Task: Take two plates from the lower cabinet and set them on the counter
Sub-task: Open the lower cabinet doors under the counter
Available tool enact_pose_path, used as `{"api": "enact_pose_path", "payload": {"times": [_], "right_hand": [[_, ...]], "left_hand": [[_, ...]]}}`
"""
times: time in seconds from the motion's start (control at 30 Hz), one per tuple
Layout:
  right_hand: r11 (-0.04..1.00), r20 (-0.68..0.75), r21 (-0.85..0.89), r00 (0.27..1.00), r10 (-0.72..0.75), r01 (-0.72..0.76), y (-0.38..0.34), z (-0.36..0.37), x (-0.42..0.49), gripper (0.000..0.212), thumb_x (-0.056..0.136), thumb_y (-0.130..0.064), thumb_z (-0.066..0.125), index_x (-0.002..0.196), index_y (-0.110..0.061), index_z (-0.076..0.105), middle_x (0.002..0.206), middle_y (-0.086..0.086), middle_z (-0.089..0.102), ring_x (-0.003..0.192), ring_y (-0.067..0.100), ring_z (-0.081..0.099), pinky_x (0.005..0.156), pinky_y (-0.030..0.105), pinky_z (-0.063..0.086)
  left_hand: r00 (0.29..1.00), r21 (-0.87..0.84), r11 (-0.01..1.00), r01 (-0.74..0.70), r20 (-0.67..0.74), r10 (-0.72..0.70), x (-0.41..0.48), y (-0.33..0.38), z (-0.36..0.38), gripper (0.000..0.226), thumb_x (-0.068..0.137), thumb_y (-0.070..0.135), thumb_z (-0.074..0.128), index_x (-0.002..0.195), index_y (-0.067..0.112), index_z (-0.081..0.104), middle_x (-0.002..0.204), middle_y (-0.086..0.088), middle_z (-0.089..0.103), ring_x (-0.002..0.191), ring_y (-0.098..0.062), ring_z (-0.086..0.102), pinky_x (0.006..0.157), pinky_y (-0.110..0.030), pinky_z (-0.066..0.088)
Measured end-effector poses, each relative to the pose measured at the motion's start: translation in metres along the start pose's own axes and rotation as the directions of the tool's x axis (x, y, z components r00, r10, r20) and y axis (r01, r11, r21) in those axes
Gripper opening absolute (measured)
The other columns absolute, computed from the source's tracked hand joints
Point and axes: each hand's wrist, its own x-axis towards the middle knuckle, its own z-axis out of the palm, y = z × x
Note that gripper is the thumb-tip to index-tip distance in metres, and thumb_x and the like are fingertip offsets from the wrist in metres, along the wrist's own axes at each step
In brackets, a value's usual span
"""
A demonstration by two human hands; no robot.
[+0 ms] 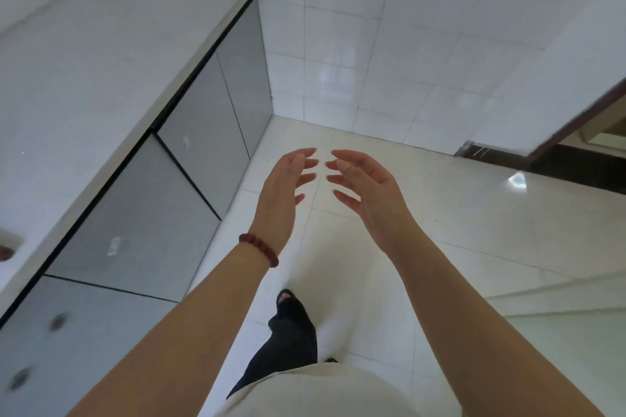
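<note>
My left hand (286,193) and my right hand (367,189) are held out in front of me over the floor, palms facing each other, fingers spread, both holding nothing. A red bead bracelet sits on my left wrist. To the left runs a pale grey counter (88,54) with a row of grey lower cabinet doors (139,227) under it, all shut. No plates are visible.
White tiled wall (372,27) stands ahead beyond a glossy tiled floor (474,230). A dark door threshold and frame (559,159) lie at the right. A sink corner (8,247) shows at the counter's left edge. My dark trouser leg and shoe (288,325) are below.
</note>
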Motion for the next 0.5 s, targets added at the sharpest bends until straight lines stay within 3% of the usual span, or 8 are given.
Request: {"api": "enact_pose_path", "payload": {"times": [0.23, 0.5], "right_hand": [[1.000, 0.099, -0.026, 0.995, 0.003, 0.000, -0.021, 0.019, 0.114, 0.021, 0.084, -0.029, 0.063, 0.104, -0.025, 0.067, 0.106, 0.001, 0.069, 0.097, 0.016, 0.066, 0.082, 0.028, 0.050], [0.999, 0.190, -0.043, 0.982, 0.001, 0.007, -0.052, 0.054, 0.238, 0.020, 0.084, -0.029, 0.062, 0.103, -0.026, 0.067, 0.109, 0.003, 0.068, 0.100, 0.018, 0.064, 0.089, 0.032, 0.050]], "left_hand": [[0.999, -0.026, 1.000, 0.002, -0.054, -0.003, 0.109, 0.014, -0.019, 0.037, 0.082, 0.057, 0.039, 0.103, 0.038, 0.064, 0.106, 0.015, 0.068, 0.097, -0.002, 0.063, 0.086, -0.031, 0.047], [0.987, -0.071, 0.997, 0.002, -0.160, -0.013, 0.224, 0.045, -0.050, 0.039, 0.084, 0.054, 0.039, 0.106, 0.034, 0.064, 0.106, 0.013, 0.068, 0.098, -0.007, 0.064, 0.084, -0.031, 0.048]]}}
